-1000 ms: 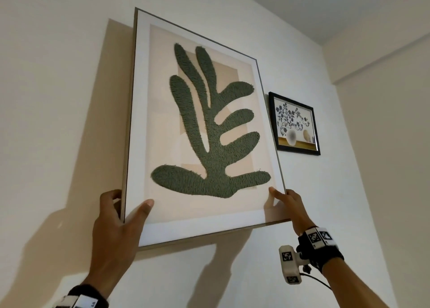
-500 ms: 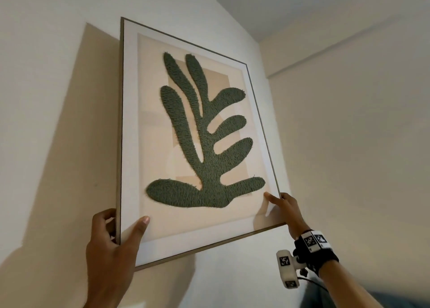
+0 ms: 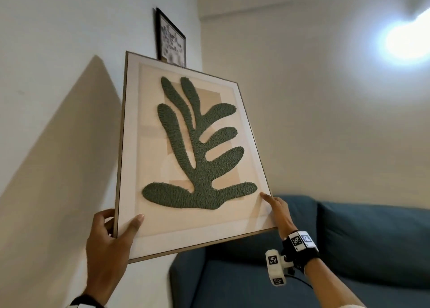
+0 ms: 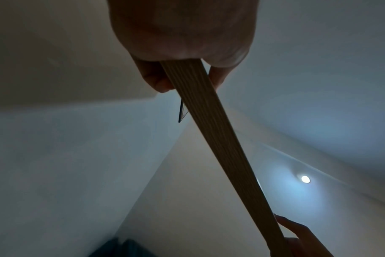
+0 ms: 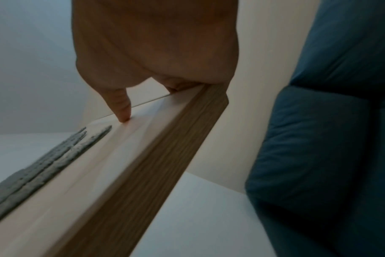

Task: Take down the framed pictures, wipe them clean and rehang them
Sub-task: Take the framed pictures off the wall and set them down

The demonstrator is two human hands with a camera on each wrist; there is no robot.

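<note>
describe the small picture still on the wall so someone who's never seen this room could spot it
Start at the pale wall left of the room corner, above the blue sofa. Just above the top edge of the large framed leaf picture held in both hands hangs the small picture. Unlike the wood-framed one, its frame is thin and black.

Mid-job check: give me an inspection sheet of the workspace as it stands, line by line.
Surface: white wall, bare where shown; no table in view.
Job's things: large wood-framed leaf picture off the wall, tilted, held by its lower corners; small black-framed picture hangs on the wall above it.
Clutter: nothing seen.
Grips: left hand grips the lower left corner, thumb on the front; right hand holds the lower right corner, a finger on the front.
Cables: thin black lead at the right wrist camera.
Surroundings: blue sofa below right; ceiling light on.
</note>
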